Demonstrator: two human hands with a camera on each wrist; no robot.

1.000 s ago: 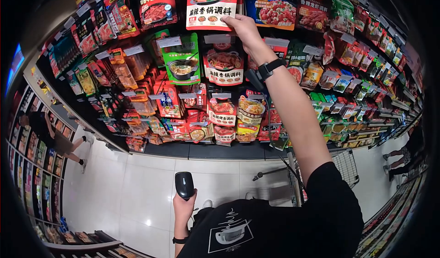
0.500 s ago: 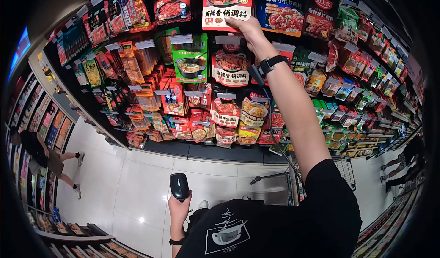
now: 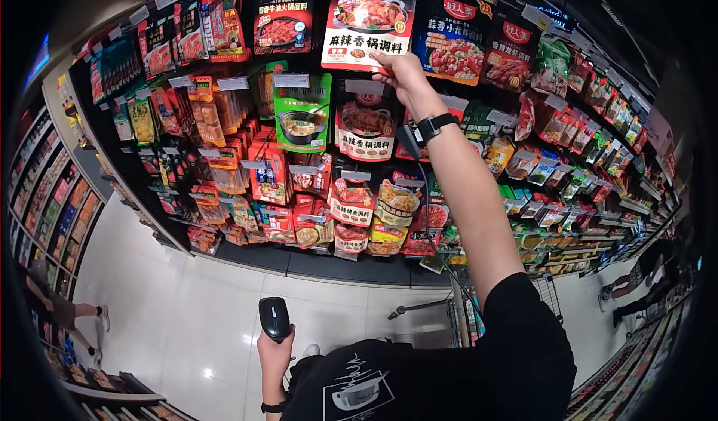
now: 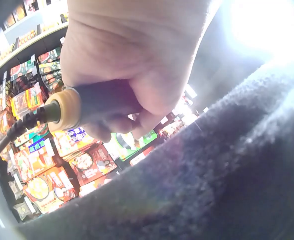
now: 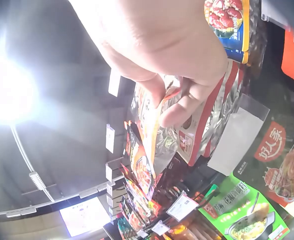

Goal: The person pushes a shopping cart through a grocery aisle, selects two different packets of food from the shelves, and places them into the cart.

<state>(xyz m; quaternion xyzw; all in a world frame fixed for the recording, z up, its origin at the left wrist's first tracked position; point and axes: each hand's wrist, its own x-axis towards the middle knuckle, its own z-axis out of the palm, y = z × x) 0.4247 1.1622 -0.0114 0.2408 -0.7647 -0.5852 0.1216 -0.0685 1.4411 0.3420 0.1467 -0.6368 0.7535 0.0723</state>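
My right hand (image 3: 407, 75) reaches up to the shelf and pinches the lower edge of a red-and-white seasoning pouch (image 3: 366, 38). In the right wrist view, thumb and fingers close on the pouch's edge (image 5: 149, 117), with silvery pouches behind it. Down at waist height my left hand (image 3: 275, 355) grips a black handheld barcode scanner (image 3: 274, 318). The left wrist view shows the dark handle (image 4: 107, 97) in the curled fingers, with a yellowish collar (image 4: 66, 109) and a cable (image 4: 17, 129) leading out of its end.
A dark blue pouch (image 3: 454, 40) hangs right of the pinched one, a black-and-red pouch (image 3: 283, 25) left. Below hang a green pouch (image 3: 303, 114) and many packets with price tags. A wire cart (image 3: 467, 309) stands at right. People walk in the aisle both sides.
The head view has shifted, so the shelf sits a little lower in it. My right hand keeps its pinch on the pouch, and my left hand still holds the scanner. The person at left has moved.
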